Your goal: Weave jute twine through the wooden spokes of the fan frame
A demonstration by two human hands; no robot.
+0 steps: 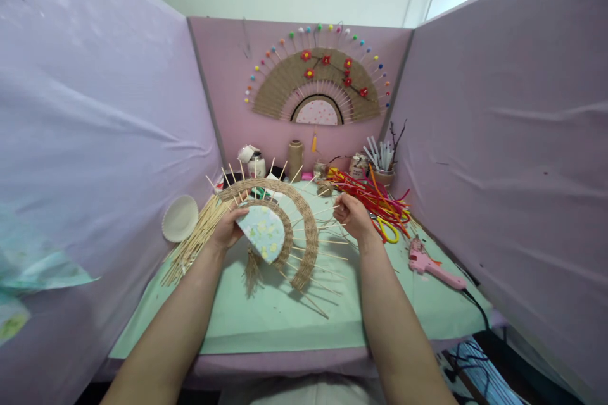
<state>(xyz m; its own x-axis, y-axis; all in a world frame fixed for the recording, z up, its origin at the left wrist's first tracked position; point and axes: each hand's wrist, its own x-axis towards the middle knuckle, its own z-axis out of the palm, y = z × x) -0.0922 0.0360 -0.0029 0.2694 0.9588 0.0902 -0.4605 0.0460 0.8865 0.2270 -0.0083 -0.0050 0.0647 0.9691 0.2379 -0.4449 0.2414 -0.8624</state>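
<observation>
My left hand grips a half-round fan by the straight edge of its pale blue flowered cloth centre, thumb on the front. Two bands of brown twine are woven across the fan's thin wooden sticks, which fan out with bare tips. The fan is tilted, its curved side toward the upper right. A twine tassel hangs below the cloth centre. My right hand is closed in a pinch beside the stick tips at the right. Thin strands of twine loop near its fingers; the fingertips are partly hidden.
Loose wooden sticks and a pale round dish lie left. At right are red pipe cleaners, yellow-handled scissors and a corded pink glue gun. Jars and a twine spool stand behind, below a finished fan.
</observation>
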